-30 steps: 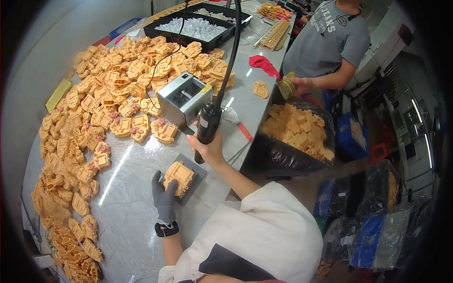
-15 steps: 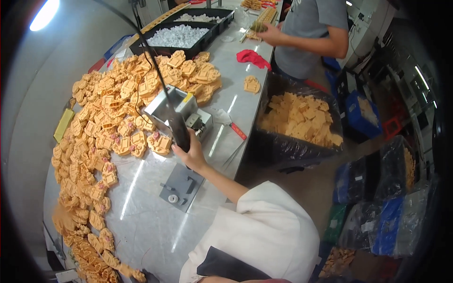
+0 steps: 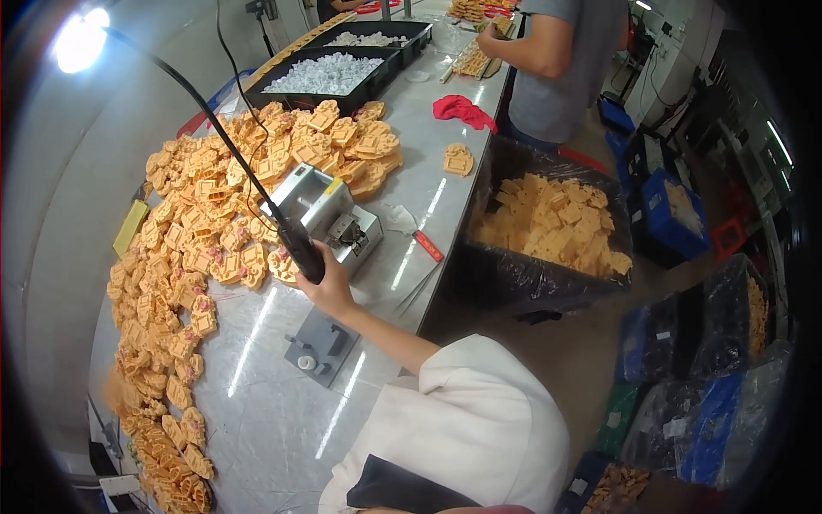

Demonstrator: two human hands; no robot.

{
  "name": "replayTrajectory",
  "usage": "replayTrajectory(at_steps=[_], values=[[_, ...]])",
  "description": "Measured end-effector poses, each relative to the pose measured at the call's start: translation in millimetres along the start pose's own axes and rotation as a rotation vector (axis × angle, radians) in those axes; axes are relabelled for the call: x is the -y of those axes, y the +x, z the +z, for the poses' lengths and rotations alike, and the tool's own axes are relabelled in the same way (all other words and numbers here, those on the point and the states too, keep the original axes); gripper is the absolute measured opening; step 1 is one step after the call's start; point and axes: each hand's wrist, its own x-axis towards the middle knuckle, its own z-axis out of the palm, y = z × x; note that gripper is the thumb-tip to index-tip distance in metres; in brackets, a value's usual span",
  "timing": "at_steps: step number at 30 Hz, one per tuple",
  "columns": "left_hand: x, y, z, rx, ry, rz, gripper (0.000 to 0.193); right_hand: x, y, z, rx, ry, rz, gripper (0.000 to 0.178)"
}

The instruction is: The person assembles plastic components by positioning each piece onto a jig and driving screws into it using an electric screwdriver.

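My right hand (image 3: 330, 287) is closed round the thick lower end of a black rod-like handle (image 3: 300, 247). A long thin black neck or cable runs from this handle up to the bright light (image 3: 81, 41) at the upper left; whether it joins the light I cannot tell. Close beyond the hand stands a metal box-shaped device (image 3: 321, 206) with a small mechanism on its near side. Nearer to me lies a grey fixture plate (image 3: 321, 343) with a small white round part. My left hand does not show.
A large heap of tan moulded pieces (image 3: 214, 197) spreads along the table's left side. Black trays (image 3: 377, 90) of white parts stand behind it. A red cutter (image 3: 428, 246) and tweezers (image 3: 415, 291) lie by the right edge. A lined bin (image 3: 548, 287) and a co-worker (image 3: 548, 94) are beyond.
The handle has moved left with my right hand and its neck now leans further left. The co-worker's hand and the piece in it have shifted. The view has also moved a little.
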Motion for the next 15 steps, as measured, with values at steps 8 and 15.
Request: replayTrajectory(at_steps=[8,15], values=[[-23.6,53.7,57.3,0.026,-0.029,0.156,0.054,-0.6,4.3,-19.4,-0.022,0.077,0.084,0.05],[-48.9,62.6,63.5,0.028,0.18,-0.014,0.057,1.7,2.5,4.3,0.03,-0.023,-0.015,0.043]])
